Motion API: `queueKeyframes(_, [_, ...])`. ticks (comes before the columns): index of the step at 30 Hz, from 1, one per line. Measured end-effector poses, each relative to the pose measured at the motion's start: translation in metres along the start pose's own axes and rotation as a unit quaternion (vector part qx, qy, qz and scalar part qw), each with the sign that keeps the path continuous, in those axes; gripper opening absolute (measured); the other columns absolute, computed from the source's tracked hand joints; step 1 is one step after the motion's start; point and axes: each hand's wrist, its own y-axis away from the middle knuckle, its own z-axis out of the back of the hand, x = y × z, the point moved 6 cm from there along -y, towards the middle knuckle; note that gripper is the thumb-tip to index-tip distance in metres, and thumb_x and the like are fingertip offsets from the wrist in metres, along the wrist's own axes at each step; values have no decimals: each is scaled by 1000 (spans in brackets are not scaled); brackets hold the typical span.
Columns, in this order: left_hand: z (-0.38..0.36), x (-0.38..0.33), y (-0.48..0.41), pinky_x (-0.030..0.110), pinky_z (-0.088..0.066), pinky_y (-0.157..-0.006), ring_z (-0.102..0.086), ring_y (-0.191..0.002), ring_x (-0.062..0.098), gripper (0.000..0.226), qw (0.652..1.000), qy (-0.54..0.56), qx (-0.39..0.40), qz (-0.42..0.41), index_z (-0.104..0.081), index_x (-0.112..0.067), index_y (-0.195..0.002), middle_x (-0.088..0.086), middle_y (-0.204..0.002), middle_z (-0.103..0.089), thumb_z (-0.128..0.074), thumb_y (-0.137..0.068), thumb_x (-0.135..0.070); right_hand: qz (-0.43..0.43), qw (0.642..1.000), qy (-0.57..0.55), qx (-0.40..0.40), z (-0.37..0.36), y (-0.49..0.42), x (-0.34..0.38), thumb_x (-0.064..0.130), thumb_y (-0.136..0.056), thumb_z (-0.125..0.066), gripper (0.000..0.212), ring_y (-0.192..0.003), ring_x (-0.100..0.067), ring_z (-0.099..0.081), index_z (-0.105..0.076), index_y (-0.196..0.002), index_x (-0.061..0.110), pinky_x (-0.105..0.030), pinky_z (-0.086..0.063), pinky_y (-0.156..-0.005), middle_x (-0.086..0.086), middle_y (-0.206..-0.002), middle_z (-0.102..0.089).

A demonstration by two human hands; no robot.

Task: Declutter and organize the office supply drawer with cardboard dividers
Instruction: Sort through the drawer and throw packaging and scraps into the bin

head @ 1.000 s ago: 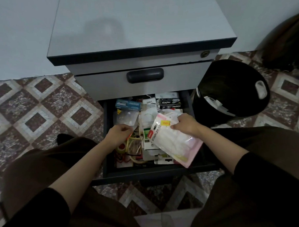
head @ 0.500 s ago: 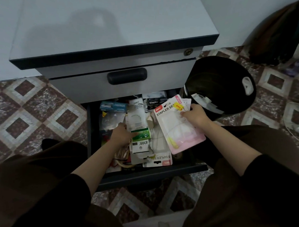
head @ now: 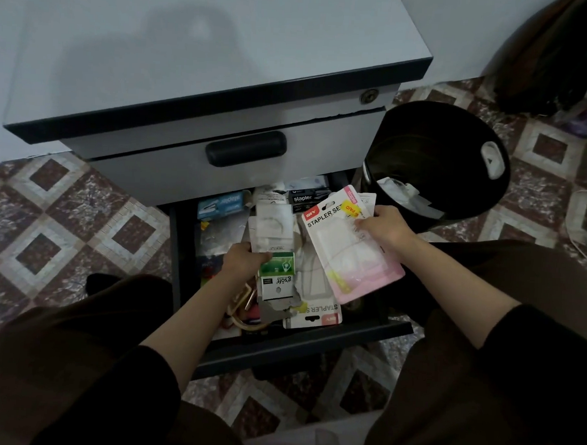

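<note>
Clutter leaves the drawer (head: 296, 348): the right hand (head: 382, 226) grips a pink stapler-set pack (head: 347, 258), now lifted clear. The left hand (head: 245, 261) has newly pinched a clear blister pack (head: 273, 226).

A pink stapler set pack (head: 348, 248) is gripped by the right hand (head: 384, 226); a clear blister pack (head: 274, 226) is pinched by the left hand (head: 245, 262) above the open drawer (head: 300, 348).

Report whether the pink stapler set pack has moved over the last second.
Yes. The stapler set pack in the right hand has shifted rightward, toward the black bin.
</note>
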Motion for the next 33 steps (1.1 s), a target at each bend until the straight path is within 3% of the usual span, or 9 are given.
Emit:
queueKeyframes(4, [-3,3,6,46,-46,-98,-58,-109,34,34,998,26,50,-2,-53,2,-123,19,-121,-60,-56,-89,-5,-1,1000,-11,4,-1,3,1,2,-89,-53,26,-103,-28,-61,-62,-114,3,-38,-50,-89,-12,-113,-64])
queueKeyframes(8, [-2,-1,20,42,-43,-100,-55,-112,31,36,997,19,71,-28,-49,1,-127,16,-123,-58,-47,-91,2,-5,1000,-21,-2,-1,8,4,-1,-86,-49,23,-100,-31,-62,-61,-104,6,-43,-50,-92,-16,-112,-64])
queueKeyframes(17, [4,7,43,42,-44,-100,-55,-112,27,42,993,0,113,-44,-43,-3,-130,14,-125,-57,-46,-90,5,16,999,-32,-6,2,25,13,-3,-88,-51,27,-98,-27,-58,-57,-115,1,-32,-46,-80,-13,-110,-60])
queueKeyframes(28, [3,-5,57,42,-48,-96,-60,-106,28,35,992,50,102,-63,-49,-3,-124,12,-119,-60,-54,-90,0,35,998,-53,-16,7,27,13,1,-90,-54,27,-107,-29,-59,-57,-116,1,-37,-49,-88,-15,-120,-61])
queueKeyframes(33, [11,-10,54,45,-49,-93,-63,-100,30,20,995,40,52,-79,-60,-7,-107,16,-111,-65,-55,-88,1,36,998,-54,-13,9,24,11,0,-90,-53,29,-107,-29,-59,-57,-119,1,-37,-49,-89,-15,-121,-61])
